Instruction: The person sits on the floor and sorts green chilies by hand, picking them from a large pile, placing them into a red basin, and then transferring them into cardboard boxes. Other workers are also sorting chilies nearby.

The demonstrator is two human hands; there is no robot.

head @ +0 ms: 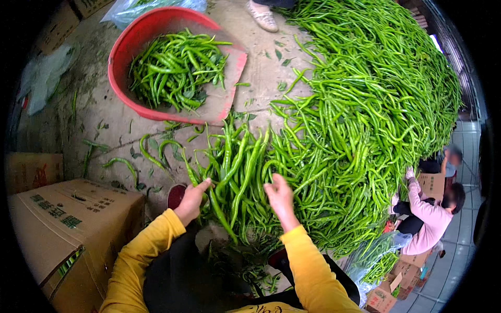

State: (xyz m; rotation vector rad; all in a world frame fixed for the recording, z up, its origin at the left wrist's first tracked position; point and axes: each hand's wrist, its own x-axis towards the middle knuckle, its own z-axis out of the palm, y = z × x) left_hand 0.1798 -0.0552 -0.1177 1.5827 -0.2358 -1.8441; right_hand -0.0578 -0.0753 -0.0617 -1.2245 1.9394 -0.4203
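Long green chili peppers (pixel 244 164) lie in a loose heap before me, between my two hands. My left hand (pixel 190 203) is closed at the heap's left side, with thumb and forefinger together on peppers that stick out past the fingers. How many it holds is hidden by the hand. My right hand (pixel 282 203) is at the right side of the same peppers, slightly blurred, its fingers apart and nothing seen in them. Right of it the peppers run into a much larger pile (pixel 352 129).
A red scoop-shaped plastic container (pixel 117 86) holds peppers and leaves. A cardboard carton (pixel 78 219) stands at my left, peppers showing through its opening. A clear plastic bag (pixel 368 254) of peppers lies at right, near a person in pink (pixel 430 219). Another person's shoe (pixel 264 16) is at the top.
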